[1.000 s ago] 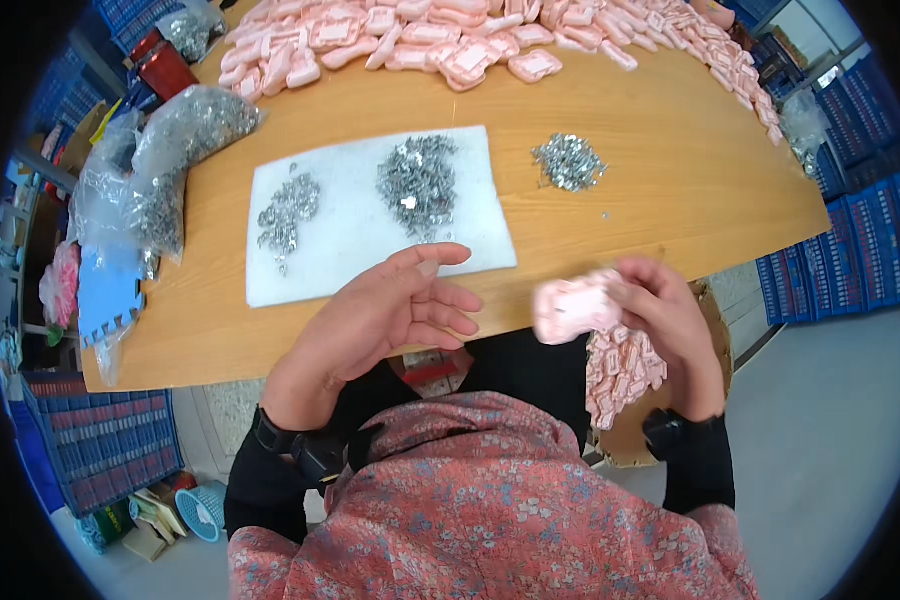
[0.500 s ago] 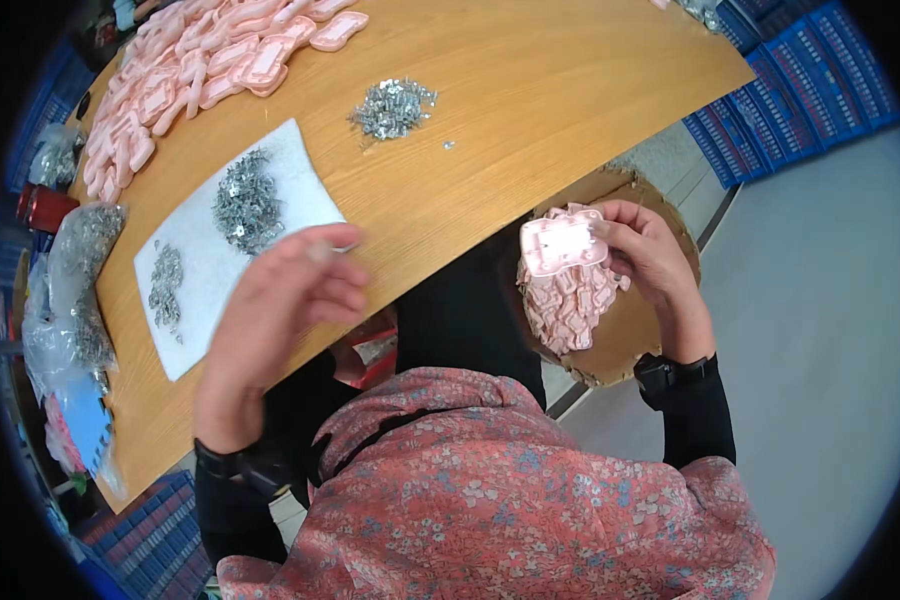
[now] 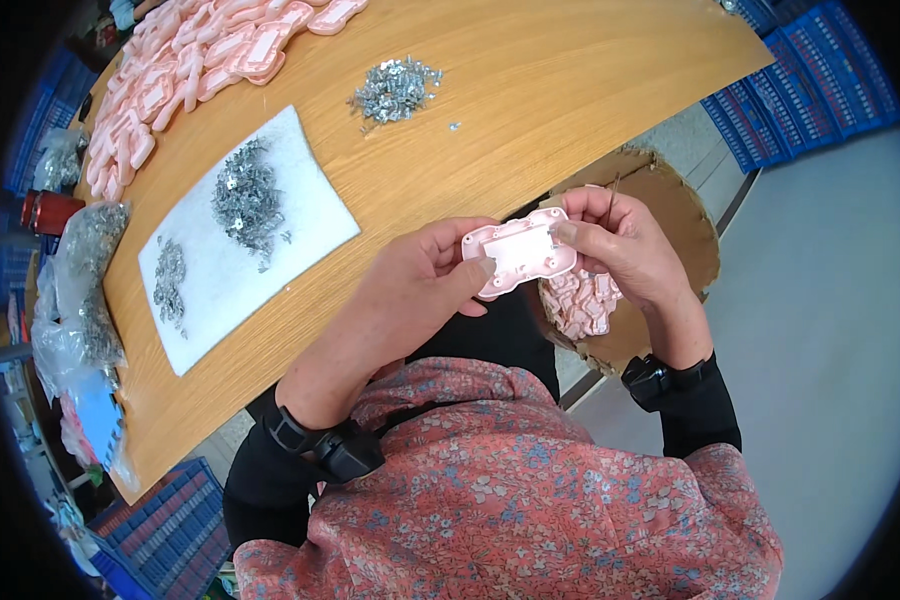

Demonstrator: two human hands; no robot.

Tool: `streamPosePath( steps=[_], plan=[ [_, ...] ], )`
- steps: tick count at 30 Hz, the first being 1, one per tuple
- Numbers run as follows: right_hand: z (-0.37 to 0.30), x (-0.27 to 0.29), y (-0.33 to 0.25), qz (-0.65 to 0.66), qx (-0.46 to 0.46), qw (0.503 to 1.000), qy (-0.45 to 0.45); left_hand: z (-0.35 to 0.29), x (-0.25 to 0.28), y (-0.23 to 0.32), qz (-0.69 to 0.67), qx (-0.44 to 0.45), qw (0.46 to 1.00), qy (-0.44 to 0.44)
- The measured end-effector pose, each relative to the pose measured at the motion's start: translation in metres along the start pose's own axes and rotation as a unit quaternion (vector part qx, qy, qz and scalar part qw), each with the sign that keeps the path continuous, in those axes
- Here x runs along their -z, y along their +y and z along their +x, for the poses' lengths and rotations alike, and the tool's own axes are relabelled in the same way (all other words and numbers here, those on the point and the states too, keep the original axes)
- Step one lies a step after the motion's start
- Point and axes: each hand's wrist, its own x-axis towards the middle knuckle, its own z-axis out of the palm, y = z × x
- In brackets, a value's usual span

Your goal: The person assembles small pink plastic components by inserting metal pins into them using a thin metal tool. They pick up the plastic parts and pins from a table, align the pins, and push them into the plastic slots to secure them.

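Observation:
Between both hands is a pink plastic casing (image 3: 518,252), its hollow inner side up, with a pale rectangular middle and small posts around it. My left hand (image 3: 405,285) grips its left end, thumb on the inner face. My right hand (image 3: 638,250) pinches the right end between thumb and fingers. A thin stick-like tool (image 3: 613,190) pokes up beside the right fingers; its kind cannot be made out. Whether a small metal piece sits under either thumb is hidden. Below the right hand, similar pink casings (image 3: 580,303) lie piled in a cardboard box (image 3: 685,215).
On the wooden table (image 3: 530,100), a white foam sheet (image 3: 320,200) carries two heaps of small metal pieces (image 3: 248,200). Another metal heap (image 3: 395,90) lies farther right. Many pink casings (image 3: 185,70) cover the far left. Clear plastic bags (image 3: 75,290) and blue crates (image 3: 815,85) stand around.
My left hand has come from beside the white sheet rightward and now holds the casing's left end. My right hand has brought the casing slightly left, away from over the box.

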Motion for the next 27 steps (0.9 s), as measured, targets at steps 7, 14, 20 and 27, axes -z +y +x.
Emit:
streamPosePath(
  steps=[7, 14, 20, 27],
  plan=[
    [-0.001, 0.008, 0.011, 0.018, 0.014, 1.0, -0.002, 0.011, -0.004, -0.005, 0.03, 0.018, 0.999, 0.006],
    [-0.004, 0.073, 0.043, -0.128, -0.015, 0.992, 0.013, -0.009, -0.012, -0.005, 0.117, -0.008, 0.992, 0.039],
    [-0.011, 0.156, 0.099, -0.289, 0.008, 0.921, 0.26, -0.051, 0.032, 0.045, 0.198, -0.044, 0.974, 0.1],
    [0.023, 0.084, 0.058, -0.274, 0.087, 0.93, 0.23, -0.024, 0.132, 0.089, 0.425, -0.084, 0.838, 0.332]
  ],
)
